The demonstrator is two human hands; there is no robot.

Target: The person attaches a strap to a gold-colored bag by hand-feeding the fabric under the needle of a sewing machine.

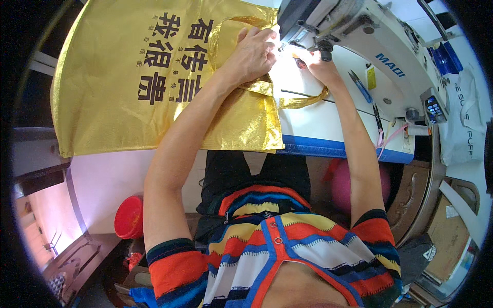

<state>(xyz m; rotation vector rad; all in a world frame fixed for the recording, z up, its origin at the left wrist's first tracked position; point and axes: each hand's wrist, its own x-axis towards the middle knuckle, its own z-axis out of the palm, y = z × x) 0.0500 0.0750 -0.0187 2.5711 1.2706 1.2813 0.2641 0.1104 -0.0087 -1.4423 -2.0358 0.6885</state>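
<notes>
A shiny gold tote bag (113,87) with dark printed lettering lies flat across the left of the sewing table, its right edge at the sewing machine (354,31). My left hand (252,55) rests on that edge with curled fingers, gripping the gold fabric beside the needle area. On the other side of the needle area, my right hand (322,69) has its fingers drawn together; strong lamp glare hides what they hold. A gold strap (305,101) loops out from the bag beneath my right wrist. The needle itself is lost in the glare.
Blue-handled snips (361,87) and dark tweezers (377,119) lie right of my right forearm. A thread spool (418,130) stands near the control panel (434,107). The table's blue front edge (328,146) runs before me. A red container (129,217) sits lower left.
</notes>
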